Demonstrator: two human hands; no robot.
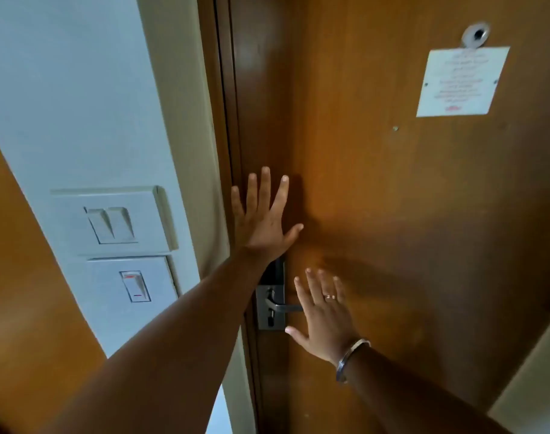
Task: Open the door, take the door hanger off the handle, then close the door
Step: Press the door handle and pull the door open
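At the far left, on the pale wall (79, 104), there are two switch plates (114, 219), one above the other, and they play no part in the work. Next to them comes the cream door frame (179, 120), and the wooden door (392, 214) appears to sit flush in it, so I judge the door is shut or nearly shut. The left hand (261, 222) lies flat and open on the door close to its latch edge, fingers spread and holding nothing; this placement seems meant to press the leaf into the frame. Just below its wrist is the metal lock plate with the lever handle (283, 306), which points to the right. The right hand (325, 317) is also open and empty, palm toward the wood, and it covers the free end of the handle. A ring and a metal bangle (350, 355) are on that side. No door hanger is visible on the handle or in either hand, so I cannot tell where it is. Higher to the right are a white notice (461, 81) and a peephole (475, 34).
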